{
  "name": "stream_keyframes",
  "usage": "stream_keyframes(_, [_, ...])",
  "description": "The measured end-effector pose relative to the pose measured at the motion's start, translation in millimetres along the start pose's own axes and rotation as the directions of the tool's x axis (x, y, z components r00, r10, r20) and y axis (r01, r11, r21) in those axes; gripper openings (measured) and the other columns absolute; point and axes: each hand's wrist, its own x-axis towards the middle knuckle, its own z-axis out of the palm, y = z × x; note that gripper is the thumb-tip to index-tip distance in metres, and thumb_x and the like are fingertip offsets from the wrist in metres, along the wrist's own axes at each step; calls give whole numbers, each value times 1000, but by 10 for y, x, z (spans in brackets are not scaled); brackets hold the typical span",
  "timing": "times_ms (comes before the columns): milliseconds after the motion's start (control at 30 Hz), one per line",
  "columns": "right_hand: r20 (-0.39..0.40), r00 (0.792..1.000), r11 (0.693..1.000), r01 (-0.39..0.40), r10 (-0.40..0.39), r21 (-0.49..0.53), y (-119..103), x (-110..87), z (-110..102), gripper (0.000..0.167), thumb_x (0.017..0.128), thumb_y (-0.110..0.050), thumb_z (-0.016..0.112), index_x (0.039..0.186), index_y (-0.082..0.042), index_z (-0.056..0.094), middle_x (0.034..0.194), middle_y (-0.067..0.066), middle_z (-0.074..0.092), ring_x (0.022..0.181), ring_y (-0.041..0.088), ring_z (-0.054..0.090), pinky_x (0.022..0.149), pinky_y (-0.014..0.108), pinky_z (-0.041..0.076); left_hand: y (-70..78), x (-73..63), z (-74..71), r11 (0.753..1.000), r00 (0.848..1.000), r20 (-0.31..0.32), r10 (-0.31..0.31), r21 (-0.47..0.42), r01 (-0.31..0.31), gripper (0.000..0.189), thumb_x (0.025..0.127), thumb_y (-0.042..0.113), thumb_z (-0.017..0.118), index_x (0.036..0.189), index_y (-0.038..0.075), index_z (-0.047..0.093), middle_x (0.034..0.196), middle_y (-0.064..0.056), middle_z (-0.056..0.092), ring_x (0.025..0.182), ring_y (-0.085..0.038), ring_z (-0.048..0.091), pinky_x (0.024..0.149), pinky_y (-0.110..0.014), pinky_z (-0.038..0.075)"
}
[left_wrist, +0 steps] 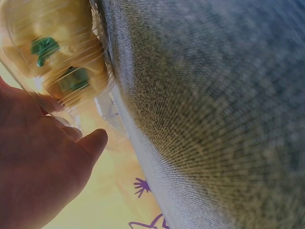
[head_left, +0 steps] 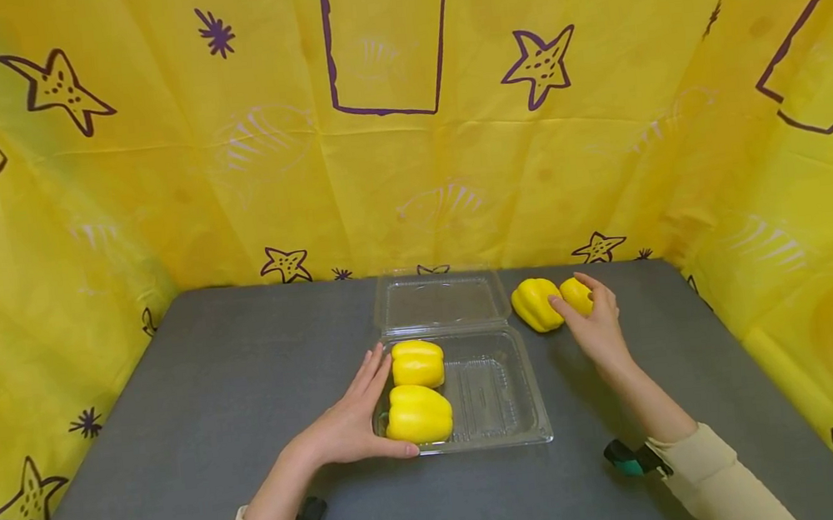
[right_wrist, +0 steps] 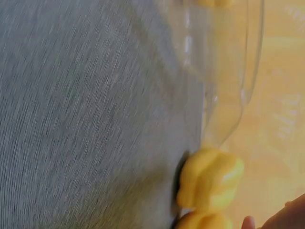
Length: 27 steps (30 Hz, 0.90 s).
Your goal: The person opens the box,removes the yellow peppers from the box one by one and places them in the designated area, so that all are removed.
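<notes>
A clear plastic clamshell container [head_left: 492, 387] lies open, with two yellow bell peppers in the left side of its base: a rear pepper [head_left: 417, 364] and a front pepper [head_left: 420, 414]. Along the container's left side rests my left hand [head_left: 349, 421], fingers straight and thumb at the front rim. Green stems show through the plastic in the left wrist view. My right hand [head_left: 598, 330] reaches over a loose yellow pepper [head_left: 576, 296], thumb and fingers spread on either side of it and partly hiding it. Beside that one sits another yellow pepper [head_left: 537, 305].
The container's lid [head_left: 441, 301] is folded back toward the rear edge of the grey table [head_left: 246, 368]. A yellow cloth backdrop [head_left: 407, 160] with starfish drawings surrounds the back and sides. Dark bands [head_left: 635, 461] are on the wrists.
</notes>
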Motion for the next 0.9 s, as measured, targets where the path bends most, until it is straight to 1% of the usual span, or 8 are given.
stream_keyframes(233, [110,994,997,19,-28,80,-170,-159,125,69,96,-34,62,152,-11,27,154,17,18,139,37,19,109,54,26,-3,1,6,1000,1000,5,-3,1,3,131,67,63,80,158,16,-2,161,4,-17,148,-20,-11,110,-60,24])
stream_keyframes(400, [189,981,990,26,-53,139,-238,-285,249,67,96,-33,63,150,-12,30,154,15,20,139,36,21,108,55,29,-5,3,3,1000,1000,7,-7,5,7,131,67,63,80,158,16,-1,162,4,-17,148,-20,-11,110,-60,25])
stream_keyframes(667, [295,951,989,49,-88,137,-288,-434,448,67,94,-38,65,149,-17,33,156,8,21,142,34,21,106,61,30,-1,1,1,1000,1000,7,-3,-4,3,131,67,62,80,158,16,-2,162,3,-17,148,-20,-12,109,-61,24])
stream_keyframes(800, [331,937,989,69,-110,132,-296,-480,527,66,93,-39,66,148,-19,34,154,6,27,140,32,25,104,60,31,3,-4,-4,1000,1000,7,-4,-9,4,131,67,62,81,158,15,-2,162,3,-17,148,-20,-12,109,-62,23])
stream_keyframes(900, [357,924,986,87,-133,140,-308,-514,582,64,94,-37,66,147,-18,36,153,6,32,139,30,27,103,60,32,6,-6,-10,1000,1000,7,-2,-12,2,131,67,61,81,158,15,-1,162,3,-17,148,-20,-12,109,-62,23])
